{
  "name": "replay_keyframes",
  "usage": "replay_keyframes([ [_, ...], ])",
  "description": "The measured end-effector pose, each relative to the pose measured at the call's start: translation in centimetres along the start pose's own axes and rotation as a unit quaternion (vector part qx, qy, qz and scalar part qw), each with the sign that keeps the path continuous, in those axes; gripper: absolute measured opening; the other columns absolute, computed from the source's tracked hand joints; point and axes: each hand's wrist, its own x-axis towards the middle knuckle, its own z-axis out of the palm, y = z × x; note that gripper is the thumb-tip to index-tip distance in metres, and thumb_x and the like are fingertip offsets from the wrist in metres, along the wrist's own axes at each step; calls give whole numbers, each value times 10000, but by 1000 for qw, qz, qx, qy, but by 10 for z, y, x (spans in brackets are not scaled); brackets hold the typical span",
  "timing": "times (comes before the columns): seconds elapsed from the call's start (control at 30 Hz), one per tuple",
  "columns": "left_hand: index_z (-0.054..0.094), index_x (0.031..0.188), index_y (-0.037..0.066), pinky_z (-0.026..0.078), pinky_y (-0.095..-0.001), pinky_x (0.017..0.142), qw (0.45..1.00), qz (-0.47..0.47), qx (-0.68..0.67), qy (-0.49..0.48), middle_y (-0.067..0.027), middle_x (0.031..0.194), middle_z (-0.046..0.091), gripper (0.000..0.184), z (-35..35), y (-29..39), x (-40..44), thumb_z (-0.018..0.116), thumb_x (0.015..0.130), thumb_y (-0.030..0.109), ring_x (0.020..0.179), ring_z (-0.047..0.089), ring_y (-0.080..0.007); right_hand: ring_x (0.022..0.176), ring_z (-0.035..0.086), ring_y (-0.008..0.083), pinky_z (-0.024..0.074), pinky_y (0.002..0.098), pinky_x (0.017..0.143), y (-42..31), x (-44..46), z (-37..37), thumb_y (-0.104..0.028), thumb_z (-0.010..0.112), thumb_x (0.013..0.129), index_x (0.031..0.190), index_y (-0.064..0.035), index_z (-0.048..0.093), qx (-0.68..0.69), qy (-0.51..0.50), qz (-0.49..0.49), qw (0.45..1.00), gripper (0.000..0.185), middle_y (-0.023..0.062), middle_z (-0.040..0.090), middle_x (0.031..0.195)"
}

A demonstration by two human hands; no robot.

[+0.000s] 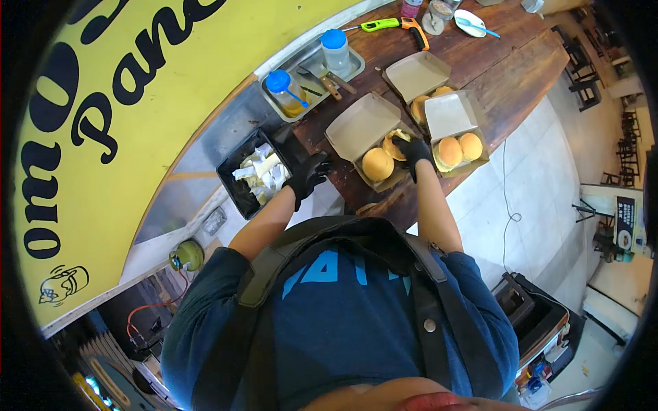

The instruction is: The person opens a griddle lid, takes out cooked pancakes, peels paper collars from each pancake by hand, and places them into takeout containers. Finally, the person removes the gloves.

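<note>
My right hand (414, 151), in a black glove, reaches into an open cardboard box (361, 123) and has its fingers closed on a burger (395, 145). Beside that one in the same box lies a second burger (378, 164) with a round golden bun. My left hand (310, 177), also black-gloved, is near the table edge with its fingers stretched out and nothing in them. Just left of it is a black bin (228, 179) holding crumpled white papers (264, 170).
Two more open boxes (456, 113) with burgers (449, 152) stand on the wooden table (510, 58). A metal tray (274, 104) bears squeeze bottles with blue lids (334, 40) and wooden-handled tools (330, 87). Farther back lie a green-orange thermometer (394, 26) and a white dish (469, 22).
</note>
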Motion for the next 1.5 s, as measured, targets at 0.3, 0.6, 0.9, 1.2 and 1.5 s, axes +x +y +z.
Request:
replay_keyframes([
  [0.3,598,1099,46,545,-372,773,992,-71,-79,-65,-124,947,666,556,39,30,20,615,847,542,830,659,-222,1083,588,356,471,445,905,22,-23,3,-489,520,891,1227,-77,588,-225,154,-163,948,536,192,627,1151],
  [0.6,530,1134,24,563,-374,674,995,22,-95,-31,-166,855,663,523,42,9,49,728,799,374,672,657,-265,951,641,339,507,419,816,42,-79,-58,-395,567,897,1095,-100,671,-164,270,-195,929,370,166,671,1036],
  [0.9,431,1301,94,469,-407,907,987,56,-139,58,-134,1156,540,567,59,-11,-20,656,868,383,1005,567,-240,1140,575,294,441,373,970,41,-131,-50,-88,676,807,1268,-8,541,-58,210,-425,879,487,167,612,1215],
  [1.2,528,1244,85,450,-338,959,952,239,118,-150,-85,1155,593,343,50,-1,-78,472,988,307,1066,562,-183,1275,406,416,335,535,1050,-15,-162,80,-208,686,763,1311,-45,496,-147,40,-658,737,603,221,446,1366],
  [1.5,615,1092,66,496,-437,860,932,141,-332,49,-124,1007,673,399,-55,-13,-62,384,961,363,925,628,-292,1102,546,337,433,419,955,-21,-186,71,-237,725,780,1208,-52,565,-214,-349,-433,803,493,205,611,1127],
])
